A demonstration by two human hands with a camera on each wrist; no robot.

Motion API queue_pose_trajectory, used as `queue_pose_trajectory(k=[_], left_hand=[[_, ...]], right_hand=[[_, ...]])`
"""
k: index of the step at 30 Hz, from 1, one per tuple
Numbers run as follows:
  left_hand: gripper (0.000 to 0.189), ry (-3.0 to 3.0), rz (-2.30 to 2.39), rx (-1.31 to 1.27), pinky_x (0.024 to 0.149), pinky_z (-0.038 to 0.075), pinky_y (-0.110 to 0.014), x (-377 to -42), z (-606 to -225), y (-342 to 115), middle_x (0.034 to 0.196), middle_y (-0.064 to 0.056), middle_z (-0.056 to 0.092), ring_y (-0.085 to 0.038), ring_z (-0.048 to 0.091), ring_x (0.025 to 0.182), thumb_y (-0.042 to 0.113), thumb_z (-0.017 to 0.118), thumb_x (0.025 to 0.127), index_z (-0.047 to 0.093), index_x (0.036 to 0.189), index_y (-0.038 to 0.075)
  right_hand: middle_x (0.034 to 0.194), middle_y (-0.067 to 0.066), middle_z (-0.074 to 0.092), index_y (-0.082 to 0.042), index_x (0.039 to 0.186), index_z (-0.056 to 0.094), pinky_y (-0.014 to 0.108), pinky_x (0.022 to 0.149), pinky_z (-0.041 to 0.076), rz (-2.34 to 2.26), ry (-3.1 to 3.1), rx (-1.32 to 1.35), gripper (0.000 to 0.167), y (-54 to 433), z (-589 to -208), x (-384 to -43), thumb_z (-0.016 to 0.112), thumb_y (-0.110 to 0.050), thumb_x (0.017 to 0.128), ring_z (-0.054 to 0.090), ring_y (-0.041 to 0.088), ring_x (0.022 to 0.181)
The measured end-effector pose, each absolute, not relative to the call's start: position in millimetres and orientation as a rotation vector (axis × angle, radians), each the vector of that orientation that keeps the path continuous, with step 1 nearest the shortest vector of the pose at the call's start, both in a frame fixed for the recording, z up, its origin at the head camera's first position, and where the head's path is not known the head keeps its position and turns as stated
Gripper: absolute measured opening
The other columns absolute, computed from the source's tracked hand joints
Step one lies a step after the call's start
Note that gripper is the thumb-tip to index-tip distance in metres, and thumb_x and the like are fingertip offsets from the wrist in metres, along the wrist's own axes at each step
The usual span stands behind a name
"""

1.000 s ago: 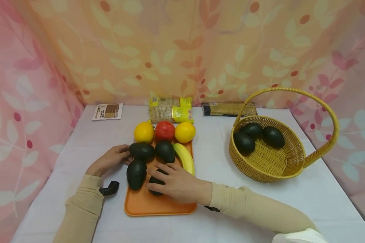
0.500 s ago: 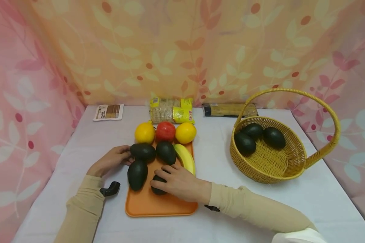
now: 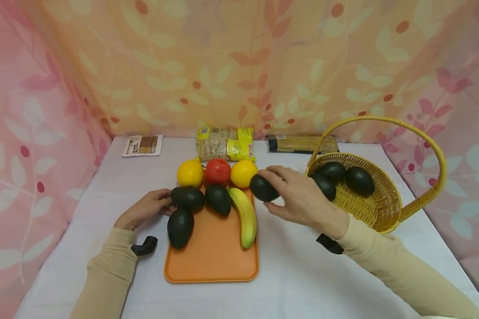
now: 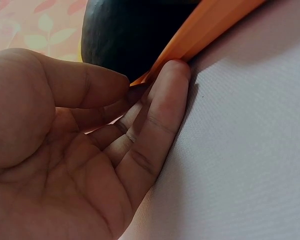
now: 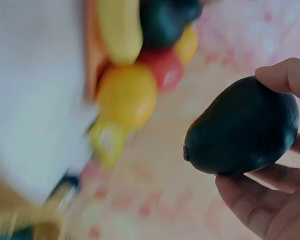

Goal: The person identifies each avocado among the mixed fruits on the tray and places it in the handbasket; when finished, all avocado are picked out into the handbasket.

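My right hand (image 3: pixel 303 199) grips a dark green avocado (image 3: pixel 264 188) in the air, between the orange tray (image 3: pixel 219 268) and the wicker basket (image 3: pixel 377 228). In the right wrist view the avocado (image 5: pixel 245 127) sits between thumb and fingers, its stem end pointing away from the palm. At the tray's left side my left hand (image 3: pixel 147 208) pinches the rim. The left wrist view has the thumb and fingers meeting at the tray's edge (image 4: pixel 190 37), right beside an avocado (image 4: pixel 127 35). Three avocados, one of them this avocado (image 3: pixel 180 228), and a banana (image 3: pixel 245 219) lie on the tray.
A red fruit (image 3: pixel 217 172) stands between two yellow fruits, one being this yellow fruit (image 3: pixel 190 173), at the tray's far end. Three avocados lie in the tall-handled basket. Behind are a yellow packet (image 3: pixel 225 144), a white-brown packet (image 3: pixel 143 145) and a long package (image 3: pixel 299 144).
My right hand has lifted an avocado off the tray and carried it up and to the right, uncovering the banana's lower end. The left hand stays at the tray's edge.
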State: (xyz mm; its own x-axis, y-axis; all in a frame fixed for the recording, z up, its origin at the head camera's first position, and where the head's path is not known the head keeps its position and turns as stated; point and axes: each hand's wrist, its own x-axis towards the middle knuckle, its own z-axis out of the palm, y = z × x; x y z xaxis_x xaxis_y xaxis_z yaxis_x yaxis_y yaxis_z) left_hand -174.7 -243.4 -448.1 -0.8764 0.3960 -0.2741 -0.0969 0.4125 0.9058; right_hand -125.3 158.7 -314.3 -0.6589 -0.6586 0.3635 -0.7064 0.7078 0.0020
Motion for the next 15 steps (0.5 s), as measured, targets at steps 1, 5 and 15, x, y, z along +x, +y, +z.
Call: queue_pose_trajectory(k=[1, 5, 15], left_hand=[[0.035, 2.223, 1.467, 0.248, 0.077, 0.058, -0.026, -175.1, -447.7, -243.1, 0.106, -0.023, 0.061, -0.014, 0.062, 0.086, 0.004, 0.039, 0.100, 0.046, 0.128, -0.015], [0.035, 2.235, 1.457, 0.232, 0.077, 0.058, -0.026, -176.9, -446.8, -243.4, 0.106, -0.023, 0.062, -0.014, 0.062, 0.085, 0.004, 0.039, 0.099, 0.046, 0.128, -0.015], [0.035, 2.233, 1.454, 0.223, 0.077, 0.057, -0.026, -176.4, -447.6, -243.2, 0.105, -0.022, 0.062, -0.016, 0.062, 0.085, 0.005, 0.039, 0.099, 0.046, 0.128, -0.015]], right_hand=[[0.124, 0.014, 0.061, -0.012, 0.135, 0.053, 0.043, 0.077, 0.058, 0.202, -2.601, 0.997, 0.070, 170.8, -310.0, -128.2, 0.081, -0.035, 0.075, 0.065, 0.029, 0.097], [0.118, 0.017, 0.062, -0.011, 0.135, 0.052, 0.050, 0.069, 0.056, 0.204, -2.744, 0.691, 0.069, 219.5, -300.4, -141.5, 0.079, -0.034, 0.076, 0.065, 0.033, 0.088], [0.121, 0.041, 0.051, 0.011, 0.135, 0.042, 0.068, 0.085, 0.045, 0.198, -3.137, 0.174, 0.072, 315.8, -297.5, -180.3, 0.068, -0.037, 0.087, 0.054, 0.055, 0.104]])
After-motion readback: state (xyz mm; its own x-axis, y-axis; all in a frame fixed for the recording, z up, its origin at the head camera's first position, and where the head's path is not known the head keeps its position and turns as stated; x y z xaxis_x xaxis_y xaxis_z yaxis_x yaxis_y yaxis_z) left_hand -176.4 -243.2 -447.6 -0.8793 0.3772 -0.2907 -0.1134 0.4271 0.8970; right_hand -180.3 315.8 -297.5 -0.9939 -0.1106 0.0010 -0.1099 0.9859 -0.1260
